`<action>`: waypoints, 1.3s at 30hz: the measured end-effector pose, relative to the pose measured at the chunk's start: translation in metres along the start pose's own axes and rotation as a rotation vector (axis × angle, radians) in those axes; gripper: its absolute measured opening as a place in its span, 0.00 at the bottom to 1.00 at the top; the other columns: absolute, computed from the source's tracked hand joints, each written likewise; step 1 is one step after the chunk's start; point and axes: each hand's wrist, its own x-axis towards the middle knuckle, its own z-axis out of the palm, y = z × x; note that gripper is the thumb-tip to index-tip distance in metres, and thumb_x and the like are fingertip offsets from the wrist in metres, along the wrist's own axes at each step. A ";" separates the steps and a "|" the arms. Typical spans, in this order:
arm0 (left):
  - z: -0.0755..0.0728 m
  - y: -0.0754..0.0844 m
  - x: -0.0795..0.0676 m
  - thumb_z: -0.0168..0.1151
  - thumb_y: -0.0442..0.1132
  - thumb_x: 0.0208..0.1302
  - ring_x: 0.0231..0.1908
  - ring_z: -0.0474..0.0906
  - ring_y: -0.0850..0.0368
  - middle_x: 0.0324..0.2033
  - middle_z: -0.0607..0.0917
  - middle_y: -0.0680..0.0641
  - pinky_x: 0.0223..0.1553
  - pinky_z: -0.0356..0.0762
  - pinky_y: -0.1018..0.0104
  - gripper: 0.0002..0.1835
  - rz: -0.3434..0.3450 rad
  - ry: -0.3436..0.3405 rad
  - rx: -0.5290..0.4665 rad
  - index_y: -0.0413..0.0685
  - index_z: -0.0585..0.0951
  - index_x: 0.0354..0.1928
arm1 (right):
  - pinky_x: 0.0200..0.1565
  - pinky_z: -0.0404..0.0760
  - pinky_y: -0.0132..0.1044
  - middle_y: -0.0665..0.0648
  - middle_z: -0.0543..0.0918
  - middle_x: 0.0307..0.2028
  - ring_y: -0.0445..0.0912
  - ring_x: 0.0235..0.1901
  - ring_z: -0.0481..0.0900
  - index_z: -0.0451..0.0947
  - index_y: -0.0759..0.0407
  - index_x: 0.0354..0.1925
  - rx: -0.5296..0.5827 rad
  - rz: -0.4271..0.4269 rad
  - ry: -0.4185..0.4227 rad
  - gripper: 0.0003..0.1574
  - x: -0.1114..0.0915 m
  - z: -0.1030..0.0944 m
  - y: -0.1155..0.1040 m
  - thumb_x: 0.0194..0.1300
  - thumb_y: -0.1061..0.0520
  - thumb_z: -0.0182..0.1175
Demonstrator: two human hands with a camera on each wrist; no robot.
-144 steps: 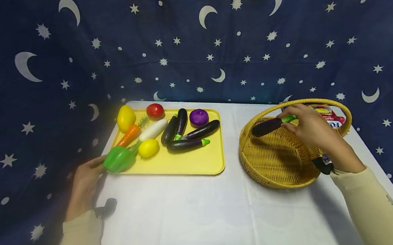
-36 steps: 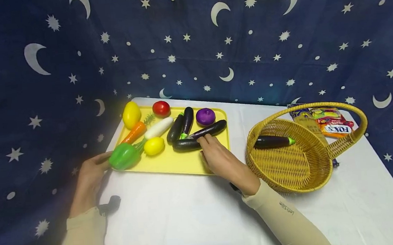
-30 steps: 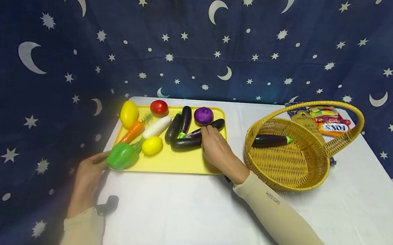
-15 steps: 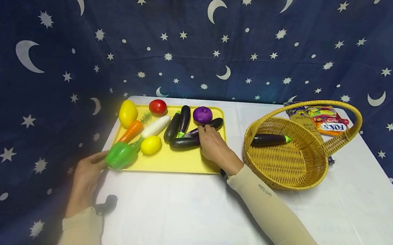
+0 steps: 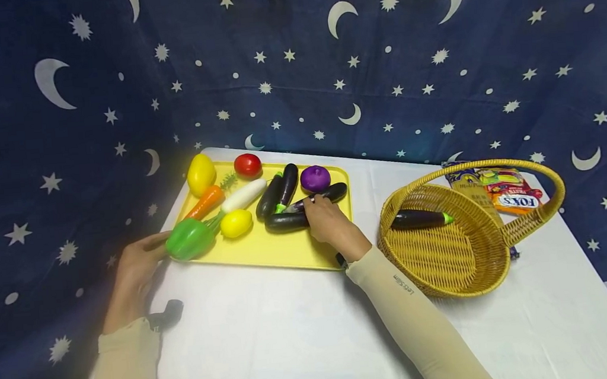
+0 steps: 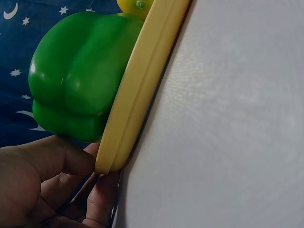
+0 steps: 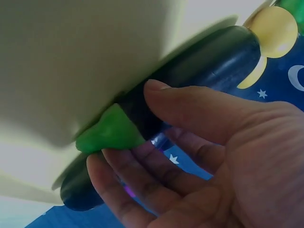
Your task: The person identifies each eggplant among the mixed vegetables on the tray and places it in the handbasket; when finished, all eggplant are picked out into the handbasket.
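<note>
On the yellow tray (image 5: 266, 255), my right hand (image 5: 333, 226) reaches in from the right. Its thumb and fingers lie on both sides of the stem end of the front eggplant (image 5: 284, 222), whose green cap (image 7: 111, 130) shows in the right wrist view. A second eggplant (image 5: 336, 191) lies just behind, and two more lean together to the left. At the tray's near left corner, my left hand (image 5: 135, 265) pinches the rim, thumb above and fingers beneath in the left wrist view. A green bell pepper (image 6: 80, 71) sits right by that thumb.
The tray also bears a lemon (image 5: 236, 223), white radish (image 5: 244, 195), carrot (image 5: 205, 202), tomato (image 5: 247, 166), yellow mango-like fruit (image 5: 201, 175) and purple onion (image 5: 316, 178). Right of it stands a wicker basket (image 5: 445, 290) holding one eggplant (image 5: 418, 218), with snack packets (image 5: 512, 191) behind.
My right hand has let go of an eggplant in the basket and moved left to the front eggplant on the tray, shifting slightly there lately. My left hand has stayed at the tray corner.
</note>
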 end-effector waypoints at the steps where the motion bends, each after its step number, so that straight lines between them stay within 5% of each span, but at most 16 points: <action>1: 0.000 0.001 0.000 0.67 0.46 0.74 0.83 0.54 0.34 0.82 0.64 0.37 0.83 0.54 0.37 0.33 -0.001 -0.002 0.006 0.46 0.73 0.76 | 0.72 0.76 0.59 0.74 0.73 0.70 0.66 0.69 0.75 0.65 0.66 0.77 -0.001 -0.003 -0.001 0.38 -0.001 0.000 0.001 0.72 0.67 0.61; 9: 0.000 0.007 0.000 0.68 0.55 0.73 0.84 0.51 0.34 0.83 0.63 0.40 0.83 0.47 0.32 0.35 -0.045 -0.015 0.039 0.52 0.73 0.77 | 0.71 0.77 0.58 0.74 0.75 0.67 0.66 0.67 0.76 0.68 0.63 0.73 -0.007 -0.039 0.014 0.32 -0.007 0.001 0.007 0.73 0.70 0.58; 16: 0.001 0.006 0.000 0.67 0.48 0.74 0.84 0.51 0.34 0.83 0.61 0.39 0.84 0.49 0.36 0.33 -0.036 -0.025 -0.011 0.49 0.72 0.77 | 0.76 0.72 0.57 0.72 0.74 0.71 0.65 0.71 0.74 0.69 0.59 0.74 0.018 -0.046 -0.016 0.35 -0.011 -0.001 0.012 0.72 0.72 0.58; 25: 0.002 0.005 -0.002 0.67 0.46 0.74 0.84 0.50 0.33 0.84 0.59 0.37 0.84 0.50 0.36 0.33 -0.030 -0.026 -0.016 0.47 0.72 0.77 | 0.67 0.79 0.50 0.63 0.81 0.53 0.58 0.57 0.80 0.75 0.61 0.61 0.066 -0.192 0.133 0.25 -0.035 -0.016 0.019 0.68 0.73 0.59; 31: 0.000 0.006 -0.003 0.66 0.46 0.75 0.84 0.49 0.32 0.84 0.59 0.37 0.84 0.50 0.36 0.33 -0.026 -0.030 -0.016 0.47 0.71 0.77 | 0.60 0.79 0.50 0.61 0.82 0.50 0.57 0.52 0.77 0.78 0.63 0.53 0.151 -0.285 0.245 0.22 -0.057 -0.030 0.022 0.62 0.77 0.61; 39: 0.000 0.002 -0.002 0.66 0.47 0.76 0.84 0.49 0.33 0.84 0.58 0.37 0.84 0.51 0.37 0.33 -0.035 -0.038 -0.024 0.47 0.70 0.78 | 0.58 0.78 0.49 0.60 0.81 0.51 0.56 0.52 0.74 0.80 0.63 0.49 0.158 -0.330 0.287 0.20 -0.072 -0.040 0.028 0.62 0.77 0.58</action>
